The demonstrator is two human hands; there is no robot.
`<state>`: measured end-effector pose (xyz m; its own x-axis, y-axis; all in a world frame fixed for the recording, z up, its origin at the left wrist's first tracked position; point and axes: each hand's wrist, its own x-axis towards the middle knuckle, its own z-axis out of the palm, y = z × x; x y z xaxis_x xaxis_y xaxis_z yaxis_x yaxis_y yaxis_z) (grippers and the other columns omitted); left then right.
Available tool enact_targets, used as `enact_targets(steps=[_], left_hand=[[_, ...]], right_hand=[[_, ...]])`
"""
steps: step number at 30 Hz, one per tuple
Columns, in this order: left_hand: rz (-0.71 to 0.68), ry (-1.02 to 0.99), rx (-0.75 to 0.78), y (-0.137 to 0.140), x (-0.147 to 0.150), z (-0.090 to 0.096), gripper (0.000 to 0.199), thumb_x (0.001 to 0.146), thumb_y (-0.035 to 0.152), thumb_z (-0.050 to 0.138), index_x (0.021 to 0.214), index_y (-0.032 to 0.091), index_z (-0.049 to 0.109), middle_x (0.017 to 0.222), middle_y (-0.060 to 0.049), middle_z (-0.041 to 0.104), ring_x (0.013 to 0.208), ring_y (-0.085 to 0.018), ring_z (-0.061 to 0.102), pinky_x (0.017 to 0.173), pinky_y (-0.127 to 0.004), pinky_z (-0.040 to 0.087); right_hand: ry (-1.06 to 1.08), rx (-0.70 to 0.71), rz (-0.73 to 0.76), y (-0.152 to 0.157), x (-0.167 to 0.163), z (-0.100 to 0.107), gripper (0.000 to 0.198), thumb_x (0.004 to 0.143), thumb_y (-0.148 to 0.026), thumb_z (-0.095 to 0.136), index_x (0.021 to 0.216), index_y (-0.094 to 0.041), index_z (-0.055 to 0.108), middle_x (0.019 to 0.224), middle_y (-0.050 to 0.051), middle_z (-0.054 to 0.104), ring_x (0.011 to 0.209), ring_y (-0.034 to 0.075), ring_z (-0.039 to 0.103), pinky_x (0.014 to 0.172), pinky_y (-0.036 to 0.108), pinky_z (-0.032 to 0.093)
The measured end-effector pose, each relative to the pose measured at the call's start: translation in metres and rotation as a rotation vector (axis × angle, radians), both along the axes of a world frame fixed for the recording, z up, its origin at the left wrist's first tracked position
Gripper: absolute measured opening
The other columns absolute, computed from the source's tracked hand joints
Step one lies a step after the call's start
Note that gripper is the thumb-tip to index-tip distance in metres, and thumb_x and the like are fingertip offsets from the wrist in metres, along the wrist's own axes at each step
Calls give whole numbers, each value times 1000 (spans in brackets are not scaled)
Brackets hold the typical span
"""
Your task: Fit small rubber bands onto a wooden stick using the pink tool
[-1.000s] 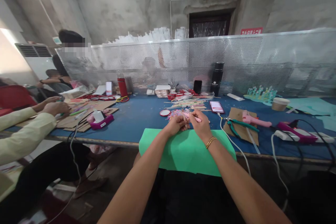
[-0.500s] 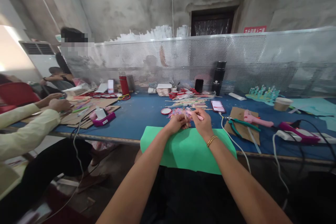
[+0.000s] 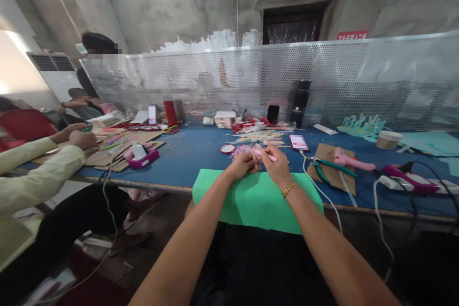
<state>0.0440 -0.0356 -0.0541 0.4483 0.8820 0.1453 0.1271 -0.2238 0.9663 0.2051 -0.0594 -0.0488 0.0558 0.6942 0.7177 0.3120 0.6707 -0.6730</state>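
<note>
My right hand (image 3: pixel 277 162), with a gold bracelet at its wrist, is closed around a pink pen-like tool (image 3: pixel 273 158). The tool's front end points left, toward the fingers of my left hand (image 3: pixel 245 164). Those fingers are pinched together; what lies between them is too small to make out. Both hands are close together at the far edge of a green sheet (image 3: pixel 251 203) that hangs over the table's front edge. Just beyond them is a pile of small pink and purple pieces (image 3: pixel 238 151), partly hidden by my fingers. A round white lid with a red rim (image 3: pixel 227 149) sits beside the pile.
Thin pale strips (image 3: pixel 265 136) lie behind the pile. On the right are a phone (image 3: pixel 298 142), teal-handled pliers (image 3: pixel 324 172), a pink glue gun (image 3: pixel 353 160) and cables. A black flask (image 3: pixel 300 103) stands by the perforated partition. At left, a co-worker's hands (image 3: pixel 82 138) work over cardboard.
The camera view has tilted and shifted slightly. Both hands stay together in nearly the same pose, with the pink tool still in my right hand.
</note>
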Motion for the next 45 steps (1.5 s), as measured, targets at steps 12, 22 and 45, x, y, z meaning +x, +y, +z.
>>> enact_targets(steps=[12,22,45], left_hand=[[26,16,2,2,0,-2,41,73,52,74,76,12,63,65,-2,64,52,-9,51,54,-23,42],[29,40,19,1,0,2,39,75,51,72,79,13,62,70,-3,67,56,-10,55,57,-24,44],[42,23,-15,2,0,-1,36,76,47,72,79,14,60,71,-3,67,54,-10,53,56,-24,43]], right_hand=[[32,-8,-52,-2,0,2,14,85,-27,53,72,-23,57,67,0,65,66,18,58,66,29,44],[33,-6,-71,-1,0,2,13,85,-27,53,73,-23,58,68,1,65,67,18,58,66,29,44],[108,57,-203,4,5,2,17,90,-30,48,89,-22,63,84,4,69,76,19,62,75,31,47]])
